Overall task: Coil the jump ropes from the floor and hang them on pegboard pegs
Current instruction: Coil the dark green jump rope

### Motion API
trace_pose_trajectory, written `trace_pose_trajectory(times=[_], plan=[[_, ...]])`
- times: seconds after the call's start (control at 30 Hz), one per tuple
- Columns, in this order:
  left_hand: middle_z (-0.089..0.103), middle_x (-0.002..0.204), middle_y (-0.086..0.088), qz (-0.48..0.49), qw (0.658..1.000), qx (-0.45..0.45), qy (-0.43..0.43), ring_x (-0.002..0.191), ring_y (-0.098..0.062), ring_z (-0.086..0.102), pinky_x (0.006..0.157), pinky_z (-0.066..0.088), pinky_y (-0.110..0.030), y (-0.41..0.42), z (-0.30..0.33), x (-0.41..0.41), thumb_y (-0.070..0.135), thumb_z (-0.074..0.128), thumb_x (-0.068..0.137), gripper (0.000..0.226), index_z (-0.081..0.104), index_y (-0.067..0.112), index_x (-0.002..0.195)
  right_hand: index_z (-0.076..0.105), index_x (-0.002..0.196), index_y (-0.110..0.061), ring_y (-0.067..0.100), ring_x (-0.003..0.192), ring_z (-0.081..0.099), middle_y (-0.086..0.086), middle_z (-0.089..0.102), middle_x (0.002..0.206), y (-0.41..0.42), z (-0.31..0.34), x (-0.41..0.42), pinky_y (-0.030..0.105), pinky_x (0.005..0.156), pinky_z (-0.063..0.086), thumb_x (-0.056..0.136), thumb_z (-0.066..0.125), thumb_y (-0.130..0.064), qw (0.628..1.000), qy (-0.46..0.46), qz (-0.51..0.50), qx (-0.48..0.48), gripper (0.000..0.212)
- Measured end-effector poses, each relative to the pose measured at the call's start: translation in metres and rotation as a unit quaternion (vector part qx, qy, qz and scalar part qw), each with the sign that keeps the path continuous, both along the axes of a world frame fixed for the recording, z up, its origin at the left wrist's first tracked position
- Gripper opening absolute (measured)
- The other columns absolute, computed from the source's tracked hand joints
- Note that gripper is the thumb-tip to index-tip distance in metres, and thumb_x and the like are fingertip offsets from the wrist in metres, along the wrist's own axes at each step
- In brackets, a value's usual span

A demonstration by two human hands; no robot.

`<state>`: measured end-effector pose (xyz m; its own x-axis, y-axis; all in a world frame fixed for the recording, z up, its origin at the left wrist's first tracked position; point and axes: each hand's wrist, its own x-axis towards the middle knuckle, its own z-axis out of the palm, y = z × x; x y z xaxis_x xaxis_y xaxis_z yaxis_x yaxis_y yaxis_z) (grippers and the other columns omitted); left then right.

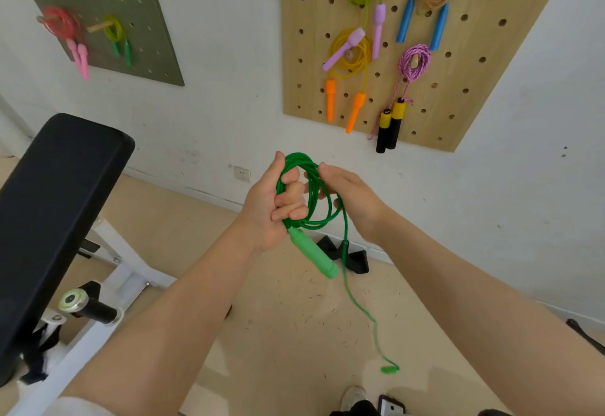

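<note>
Head view: left hand (273,206) sits at frame centre, fingers curled through the coil of the green jump rope (311,193), holding several loops stacked. One green handle (312,253) hangs from that fist toward 5 o'clock. Right hand (348,194) is just beside it at 3 o'clock, fingers mostly straight, tips pinching the strand at the coil's right edge. Free tail (360,304) drops toward 6 o'clock; its end (389,369) lies low near the floor, blurred, can't tell if it touches.

Wooden pegboard (422,39) at 1 o'clock already carries several coiled ropes. Green pegboard (98,16) at 10 o'clock holds two more. Black bench (59,206) at 9 o'clock.

Risks, as I judge them:
- left grip is loose round the loops, so a tug from the tail could spill the coil
- swinging tail could snag the black straps (350,257) on the floor
- uneven loop sizes could slip off a peg
</note>
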<state>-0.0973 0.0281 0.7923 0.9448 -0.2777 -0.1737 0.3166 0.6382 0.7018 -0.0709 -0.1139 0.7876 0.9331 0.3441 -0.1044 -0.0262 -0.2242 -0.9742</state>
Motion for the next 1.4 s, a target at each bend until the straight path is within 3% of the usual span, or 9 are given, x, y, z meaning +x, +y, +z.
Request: trace_pose_trajectory(times=[0.2,0.43,0.57,0.73,0.83,1.0,1.17,1.3,1.4], plan=[[0.033,0.043,0.005,-0.059,0.994,-0.095,0.007,0.029,-0.005,0.029,0.041,0.039,-0.017,-0.009,0.003,-0.007,0.059,0.038,0.084,0.057,0.035,0.020,0.043,0.054,0.069,-0.012,0.004,0.043,0.035,-0.006,0.039,0.048,-0.001,0.008,0.009,0.018,0.048,0.029,0.088,0.056,-0.003,0.995,-0.036,-0.041,0.087,0.022],[0.029,0.047,0.010,-0.064,0.955,0.283,-0.060,0.037,-0.004,0.021,0.040,0.032,-0.017,-0.005,0.022,-0.012,0.020,0.058,0.090,0.017,0.050,0.016,0.075,0.055,0.066,-0.011,0.006,0.037,0.042,-0.003,0.053,0.045,-0.036,0.013,0.024,0.016,0.040,0.034,0.079,0.055,-0.018,0.984,0.035,0.148,0.089,0.015],[0.024,0.048,0.007,-0.018,0.940,0.332,-0.072,0.036,-0.006,0.017,0.036,0.021,-0.016,-0.009,0.022,-0.009,0.026,0.051,0.095,0.026,0.043,0.017,0.072,0.061,0.066,-0.018,0.009,0.047,0.032,-0.006,0.045,0.053,-0.033,0.012,0.028,0.027,0.050,0.017,0.075,0.062,-0.035,0.986,-0.006,0.158,0.058,0.019],[0.024,0.040,0.012,-0.207,0.962,0.173,-0.040,0.031,0.000,0.011,0.033,0.014,-0.008,-0.003,0.034,-0.017,0.044,0.043,0.084,0.033,0.045,0.021,0.061,0.060,0.048,-0.018,0.009,0.044,0.023,0.001,0.029,0.050,-0.046,0.023,0.037,0.020,0.046,0.019,0.077,0.063,-0.029,0.993,-0.049,0.042,0.098,0.031],[0.025,0.037,0.012,-0.100,0.992,0.072,-0.012,0.027,0.001,0.011,0.029,0.011,-0.013,-0.008,0.030,-0.012,0.045,0.037,0.088,0.034,0.040,0.021,0.064,0.058,0.055,-0.002,0.013,0.049,0.029,0.009,0.037,0.053,-0.034,0.009,0.034,0.026,0.052,0.023,0.093,0.053,-0.020,0.996,-0.088,0.005,-0.009,0.042],[0.058,0.047,0.004,0.180,0.983,-0.020,0.020,0.024,-0.001,0.022,0.027,0.017,-0.014,0.022,0.001,0.013,0.039,0.032,0.099,0.038,0.039,0.019,0.068,0.063,0.086,-0.019,0.015,0.051,0.041,0.000,0.046,0.052,-0.029,-0.032,0.015,0.028,0.065,0.042,0.100,0.034,-0.033,0.960,0.011,0.119,-0.254,0.035],[0.073,0.091,-0.005,0.209,0.939,0.271,-0.024,0.033,-0.011,0.042,0.037,0.033,-0.018,0.030,-0.022,0.014,0.031,0.027,0.102,0.021,0.037,0.017,0.090,0.052,0.130,-0.021,0.009,0.068,0.043,-0.014,0.043,0.073,-0.009,-0.016,-0.004,0.010,0.062,0.034,0.100,0.035,-0.032,0.879,-0.051,0.261,-0.396,0.036],[0.066,0.081,0.001,0.118,0.846,0.508,-0.109,0.056,-0.014,0.063,0.050,0.045,-0.016,0.006,-0.026,0.008,0.026,0.035,0.101,0.014,0.039,0.012,0.099,0.063,0.092,-0.003,0.000,0.066,0.048,-0.005,0.045,0.065,0.017,0.011,-0.007,0.016,0.059,0.030,0.094,0.049,-0.022,0.826,-0.178,0.316,-0.431,0.024],[0.060,0.070,-0.004,0.076,0.805,0.572,-0.139,0.046,-0.017,0.054,0.049,0.043,-0.026,-0.003,-0.028,-0.001,0.027,0.035,0.100,0.018,0.042,0.013,0.091,0.059,0.058,-0.024,0.005,0.049,0.041,-0.010,0.045,0.052,0.013,0.036,0.003,0.015,0.053,0.033,0.081,0.064,-0.023,0.846,-0.220,0.264,-0.407,0.023]])
